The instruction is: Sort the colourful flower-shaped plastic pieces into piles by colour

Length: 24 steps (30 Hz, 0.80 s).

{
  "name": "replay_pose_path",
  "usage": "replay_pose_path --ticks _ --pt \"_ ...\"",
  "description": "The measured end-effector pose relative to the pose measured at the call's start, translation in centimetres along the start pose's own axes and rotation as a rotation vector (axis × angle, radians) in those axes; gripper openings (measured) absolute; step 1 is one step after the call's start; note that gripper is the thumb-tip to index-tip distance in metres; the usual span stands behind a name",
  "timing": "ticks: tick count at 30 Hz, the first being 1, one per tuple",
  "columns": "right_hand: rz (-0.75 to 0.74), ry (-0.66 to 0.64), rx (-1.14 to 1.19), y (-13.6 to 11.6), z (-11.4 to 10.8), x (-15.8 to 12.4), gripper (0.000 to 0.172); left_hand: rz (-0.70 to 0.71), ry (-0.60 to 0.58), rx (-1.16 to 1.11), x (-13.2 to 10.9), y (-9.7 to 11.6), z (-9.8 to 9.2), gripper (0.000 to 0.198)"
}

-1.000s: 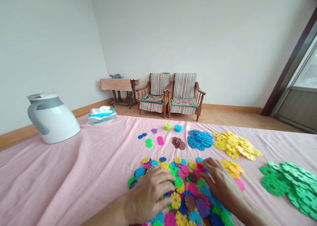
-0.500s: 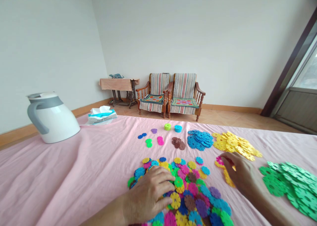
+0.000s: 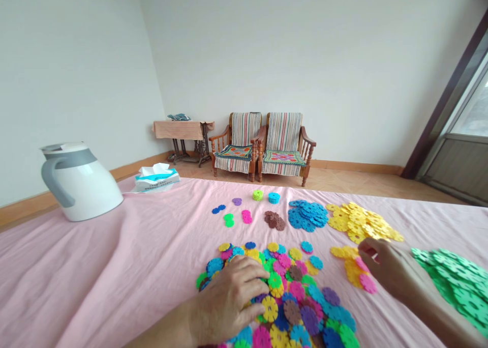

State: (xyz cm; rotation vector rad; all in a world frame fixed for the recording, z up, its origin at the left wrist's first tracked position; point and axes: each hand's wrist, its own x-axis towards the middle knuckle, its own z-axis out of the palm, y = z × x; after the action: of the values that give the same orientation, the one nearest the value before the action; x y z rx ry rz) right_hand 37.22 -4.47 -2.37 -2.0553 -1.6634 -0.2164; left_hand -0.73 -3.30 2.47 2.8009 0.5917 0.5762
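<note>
My left hand (image 3: pixel 238 292) lies with fingers apart on a heap of mixed-colour plastic snowflake discs (image 3: pixel 293 311). My right hand (image 3: pixel 389 266) is closed, thumb and fingers curled together, just right of a few loose yellow discs (image 3: pixel 345 253). Two pink discs (image 3: pixel 368 283) show beside and under it, overlapping the yellow ones. Whatever its fingertips pinch is hidden. Behind that hand is a yellow disc pile (image 3: pixel 360 221), and to its right a green pile (image 3: pixel 453 282), partly covered by my forearm.
A blue pile (image 3: pixel 308 215), brown discs (image 3: pixel 274 220) and small green, pink, purple and dark blue groups lie farther back. Lime (image 3: pixel 258 195) and light blue (image 3: pixel 273 198) stacks stand behind them. A white jug (image 3: pixel 89 185) and tissue box (image 3: pixel 157 179) sit left on the pink cloth (image 3: pixel 152 251).
My right hand has moved right, away from the loose yellow discs. Pink that was at its fingertips now shows lower and farther right, by the hand. My left hand has stayed put.
</note>
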Motion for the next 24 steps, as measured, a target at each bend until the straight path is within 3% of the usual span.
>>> replay_pose_path --ticks 5,9,24 --pt "-0.199 -0.164 0.246 -5.5 0.7 -1.3 0.023 0.003 0.013 -0.007 0.1 0.2 -0.2 0.017" --pt "-0.35 -0.152 0.388 -8.9 1.8 -3.1 0.022 -0.003 0.002 -0.004 0.1 0.2 -0.3 0.017" --pt "-0.372 -0.291 0.306 -9.2 0.4 -2.9 0.005 -0.003 0.01 -0.01 0.1 0.4 -0.4 0.016"
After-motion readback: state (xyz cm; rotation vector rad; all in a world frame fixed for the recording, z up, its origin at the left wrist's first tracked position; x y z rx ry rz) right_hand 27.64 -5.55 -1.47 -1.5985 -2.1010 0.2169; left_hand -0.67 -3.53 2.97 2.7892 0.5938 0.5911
